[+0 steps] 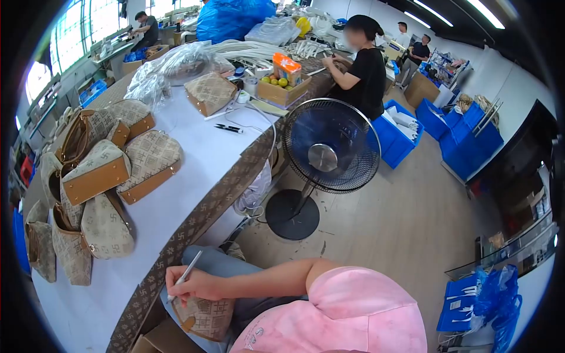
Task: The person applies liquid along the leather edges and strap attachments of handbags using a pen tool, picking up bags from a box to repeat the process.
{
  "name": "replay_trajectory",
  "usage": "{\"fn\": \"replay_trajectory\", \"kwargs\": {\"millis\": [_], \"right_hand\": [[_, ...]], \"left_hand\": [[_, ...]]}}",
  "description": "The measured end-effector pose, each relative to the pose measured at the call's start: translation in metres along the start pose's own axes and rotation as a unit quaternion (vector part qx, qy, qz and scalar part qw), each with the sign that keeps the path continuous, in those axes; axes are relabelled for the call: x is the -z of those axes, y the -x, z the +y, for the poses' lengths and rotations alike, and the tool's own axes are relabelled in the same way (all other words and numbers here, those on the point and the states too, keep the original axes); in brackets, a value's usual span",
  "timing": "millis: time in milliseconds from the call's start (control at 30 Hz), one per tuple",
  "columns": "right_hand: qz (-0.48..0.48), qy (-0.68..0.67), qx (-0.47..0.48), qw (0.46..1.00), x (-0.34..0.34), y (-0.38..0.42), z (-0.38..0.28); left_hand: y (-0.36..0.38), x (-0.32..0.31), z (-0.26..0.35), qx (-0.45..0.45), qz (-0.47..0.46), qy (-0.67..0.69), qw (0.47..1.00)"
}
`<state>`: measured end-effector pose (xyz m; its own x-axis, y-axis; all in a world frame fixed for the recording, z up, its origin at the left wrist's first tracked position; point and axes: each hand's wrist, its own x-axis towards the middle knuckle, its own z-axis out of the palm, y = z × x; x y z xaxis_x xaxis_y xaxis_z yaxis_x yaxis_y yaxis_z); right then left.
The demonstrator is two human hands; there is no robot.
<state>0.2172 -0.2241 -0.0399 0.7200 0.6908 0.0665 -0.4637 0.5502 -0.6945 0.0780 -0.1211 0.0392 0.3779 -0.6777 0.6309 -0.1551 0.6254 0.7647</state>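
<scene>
My right hand [191, 285] is closed around a slim white pen-like tool [189, 267], its lower end down near the table edge. Right below this hand, a beige patterned handbag [207, 317] with brown trim rests over my lap, partly covered by my fingers. My left hand is out of view. On the white table [176, 200] to the side lies a pile of similar beige and brown handbags [106, 229], some upright and some tipped over. Another patterned bag piece [210, 93] lies farther up the table.
A black floor fan [331, 147] stands beside the table. Two black pens [228, 128], a cardboard box of fruit [283, 91] and clear plastic bags [176, 67] are on the table. A co-worker [362, 70] works at the far side. Blue crates [397, 135] sit on the floor.
</scene>
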Motion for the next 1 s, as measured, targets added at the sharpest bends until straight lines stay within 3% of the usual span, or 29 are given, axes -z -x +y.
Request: {"fn": "replay_trajectory", "kwargs": {"millis": [33,133,167,200,233,300,333,400,433,500,667,800,900,1000], "right_hand": [[0.002,0.001,0.003,1.000,-0.002,0.001,-0.002],[0.043,0.073,0.009,0.996,-0.006,0.005,-0.013],[0.057,0.126,0.040,0.990,-0.003,0.005,-0.015],[0.068,0.126,0.042,0.989,0.003,0.006,-0.008],[0.092,0.288,0.064,0.951,-0.001,0.006,-0.015],[0.036,0.177,0.053,0.982,0.010,0.006,-0.007],[0.022,0.057,0.002,0.998,0.007,0.004,-0.009],[0.042,0.051,-0.042,0.997,0.001,0.003,-0.009],[0.035,0.041,-0.037,0.998,-0.003,0.006,-0.015],[0.013,0.054,-0.054,0.997,-0.007,0.005,-0.014],[-0.025,0.145,-0.063,0.987,-0.010,0.004,-0.013],[-0.073,0.254,-0.091,0.960,-0.012,0.007,-0.020],[-0.098,0.311,-0.090,0.941,-0.010,0.010,-0.019],[-0.118,0.345,-0.073,0.928,-0.009,0.012,-0.016]], "left_hand": [[0.003,0.001,0.001,-0.002,0.000,-0.002,1.000],[0.009,-0.006,0.021,0.132,-0.014,-0.078,0.988],[0.007,-0.018,0.030,0.181,0.092,-0.133,0.970],[0.006,-0.027,0.035,0.242,0.212,-0.183,0.929],[0.000,-0.031,0.044,0.282,0.300,-0.206,0.888],[0.021,-0.040,0.054,0.294,0.413,-0.300,0.808],[0.034,-0.034,0.055,0.293,0.443,-0.336,0.778],[0.066,-0.026,0.044,0.273,0.557,-0.382,0.685],[0.069,-0.024,0.044,0.273,0.575,-0.390,0.666],[0.080,-0.019,0.042,0.324,0.607,-0.439,0.578],[0.063,-0.008,0.028,0.317,0.610,-0.444,0.576],[0.059,-0.003,0.016,0.322,0.557,-0.485,0.593],[0.071,0.007,0.013,0.302,0.419,-0.648,0.560],[0.074,0.011,0.010,0.282,0.404,-0.666,0.560]]}}
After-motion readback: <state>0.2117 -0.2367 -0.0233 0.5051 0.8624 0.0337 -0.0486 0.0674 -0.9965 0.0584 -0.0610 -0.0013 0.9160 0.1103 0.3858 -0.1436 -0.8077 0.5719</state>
